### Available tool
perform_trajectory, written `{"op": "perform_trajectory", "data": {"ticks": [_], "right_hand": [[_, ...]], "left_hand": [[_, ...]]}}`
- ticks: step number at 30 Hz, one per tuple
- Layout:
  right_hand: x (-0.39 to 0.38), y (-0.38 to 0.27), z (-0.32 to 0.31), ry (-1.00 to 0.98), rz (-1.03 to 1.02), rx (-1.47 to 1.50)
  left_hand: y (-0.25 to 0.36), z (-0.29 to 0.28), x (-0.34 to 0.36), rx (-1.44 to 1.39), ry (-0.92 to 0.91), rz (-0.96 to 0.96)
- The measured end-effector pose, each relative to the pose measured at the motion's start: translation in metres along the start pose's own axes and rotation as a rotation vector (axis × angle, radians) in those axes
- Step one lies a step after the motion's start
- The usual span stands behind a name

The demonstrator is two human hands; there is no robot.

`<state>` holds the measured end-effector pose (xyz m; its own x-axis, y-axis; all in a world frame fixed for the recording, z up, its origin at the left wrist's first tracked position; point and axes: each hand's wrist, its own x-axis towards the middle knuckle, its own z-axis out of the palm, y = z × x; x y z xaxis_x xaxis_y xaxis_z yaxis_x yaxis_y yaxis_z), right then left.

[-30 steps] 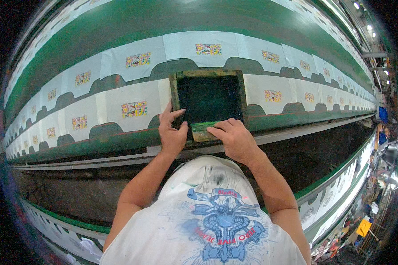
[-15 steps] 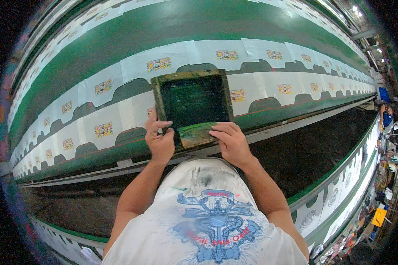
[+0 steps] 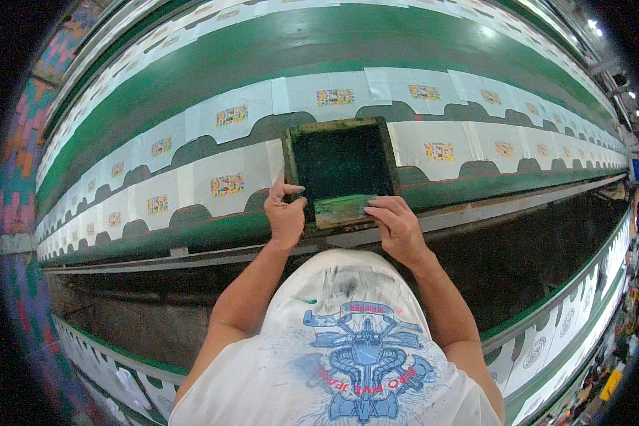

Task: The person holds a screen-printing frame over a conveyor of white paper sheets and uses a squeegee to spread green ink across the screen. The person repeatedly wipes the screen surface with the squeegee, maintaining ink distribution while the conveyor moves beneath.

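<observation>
In front of me is a screen printing frame (image 3: 388, 160) with worn, stained wooden sides and a dark mesh (image 3: 341, 163). It lies over the near row of white fabric pieces on a long green table. My left hand (image 3: 286, 219) is closed on its near left corner, with thumb and forefinger at the inner edge. At the near right, my right hand (image 3: 400, 224) pinches the near end, where a green-smeared strip (image 3: 341, 209) shows. Whether that strip is a separate piece, I cannot tell. The frame hides the fabric beneath it.
White fabric pieces (image 3: 444, 135) with colourful prints run in rows along the green table (image 3: 263, 46). A metal rail (image 3: 476, 211) edges its near side. Another table with printed pieces (image 3: 539, 348) stands behind me at the lower right. A patterned wall (image 3: 32, 142) rises at far left.
The frame has moved right along the near row, with both hands still on it. A print to its left, partly covered before, now shows fully. My view has shifted too.
</observation>
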<state>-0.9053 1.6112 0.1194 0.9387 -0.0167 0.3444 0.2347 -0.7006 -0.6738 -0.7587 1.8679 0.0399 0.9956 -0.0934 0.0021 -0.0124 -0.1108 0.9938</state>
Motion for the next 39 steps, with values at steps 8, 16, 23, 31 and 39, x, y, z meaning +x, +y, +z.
{"op": "perform_trajectory", "data": {"ticks": [8, 16, 23, 31, 39], "right_hand": [[0.001, 0.013, -0.010, -0.052, -0.059, 0.095], [0.011, 0.011, -0.020, -0.088, -0.075, 0.081], [0.031, -0.008, -0.013, -0.158, -0.162, -0.124], [0.061, -0.023, -0.001, -0.502, -0.144, -0.340], [0.147, 0.009, -0.023, -0.680, -0.038, -0.247]], "left_hand": [[0.000, -0.001, -0.002, -0.037, 0.013, -0.023], [0.002, -0.004, 0.000, -0.010, 0.000, -0.006], [-0.013, -0.009, 0.004, -0.222, -0.020, -0.082], [-0.006, -0.010, 0.003, -0.183, -0.050, -0.109], [-0.009, -0.003, 0.000, 0.024, -0.011, -0.005]]}}
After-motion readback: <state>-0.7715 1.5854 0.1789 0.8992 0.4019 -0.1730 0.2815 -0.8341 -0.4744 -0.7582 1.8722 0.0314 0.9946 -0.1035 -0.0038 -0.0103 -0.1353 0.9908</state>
